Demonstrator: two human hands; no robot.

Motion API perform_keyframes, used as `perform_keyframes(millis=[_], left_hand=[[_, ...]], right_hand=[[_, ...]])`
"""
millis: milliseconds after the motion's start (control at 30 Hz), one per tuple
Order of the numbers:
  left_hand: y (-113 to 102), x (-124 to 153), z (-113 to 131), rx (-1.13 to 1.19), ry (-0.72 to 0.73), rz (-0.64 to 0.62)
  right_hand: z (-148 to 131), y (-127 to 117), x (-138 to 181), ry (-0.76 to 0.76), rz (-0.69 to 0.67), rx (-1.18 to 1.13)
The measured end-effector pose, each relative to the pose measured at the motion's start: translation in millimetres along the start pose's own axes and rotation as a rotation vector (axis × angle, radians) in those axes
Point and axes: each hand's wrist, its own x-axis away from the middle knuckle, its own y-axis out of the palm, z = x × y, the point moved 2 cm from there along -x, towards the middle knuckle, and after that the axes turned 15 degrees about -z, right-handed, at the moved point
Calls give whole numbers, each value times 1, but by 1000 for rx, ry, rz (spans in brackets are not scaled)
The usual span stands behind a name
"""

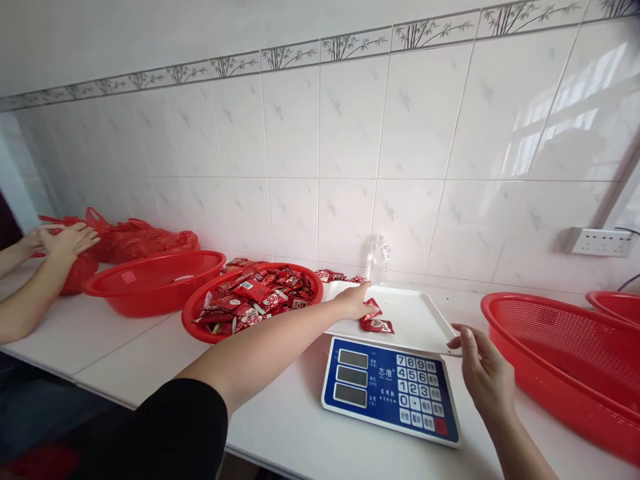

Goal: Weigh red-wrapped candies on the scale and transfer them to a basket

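My left hand reaches across to the white weighing tray. Its fingers curl over a small red snack packet, partly hiding it. A second red packet lies just below on the tray. With thumb and fingers, my right hand pinches the tray's near right corner. Below the tray sits a blue digital scale with a keypad and three grey displays. Left of the scale, a red basket is heaped with similar red packets, under my left forearm.
More packets and a clear plastic bottle are by the tiled wall. Red baskets stand left and right. At far left, another person's hands touch red plastic bags. A socket strip is on the wall.
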Motion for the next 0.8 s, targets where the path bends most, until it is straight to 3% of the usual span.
perform_keyframes(millis=[133, 267, 400, 567, 800], left_hand=[[-19, 1, -18, -111, -17, 84], [-59, 13, -58, -196, -179, 134], [-87, 42, -104, -252, -365, 46], [-85, 67, -135, -298, -457, -138], [-71, 59, -135, -378, -456, -156]], right_hand=[[-2, -3, 2, 31, 32, 24], [-3, -3, 3, 47, 36, 49], [-1, -2, 3, 41, 33, 56], [1, -1, 3, 32, 36, 62], [2, -1, 5, 5, 60, 120]])
